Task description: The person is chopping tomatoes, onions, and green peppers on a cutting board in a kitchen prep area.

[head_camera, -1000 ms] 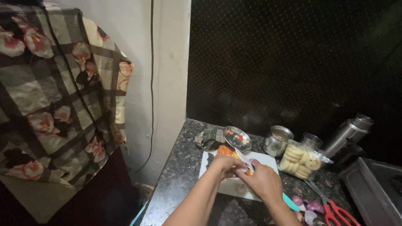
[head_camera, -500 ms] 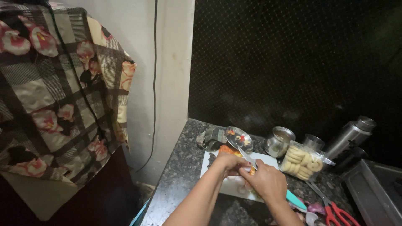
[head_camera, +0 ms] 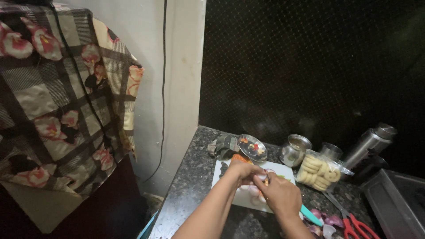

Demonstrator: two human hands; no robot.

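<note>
— From the head view, what had changed?
— Little: both hands stayed over the white cutting board (head_camera: pixel 248 197). The right hand (head_camera: pixel 279 197) clamped a teal-handled knife (head_camera: pixel 310 215); the left hand's (head_camera: pixel 241 170) fingers pinched something pale, perhaps onion.

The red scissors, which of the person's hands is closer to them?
Right. The right hand is on the cutting board, just left of the red scissors; the left hand is farther left.

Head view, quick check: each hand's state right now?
Left hand: closed on something small over the cutting board; item unclear.
Right hand: closed around a teal-handled knife.
</note>
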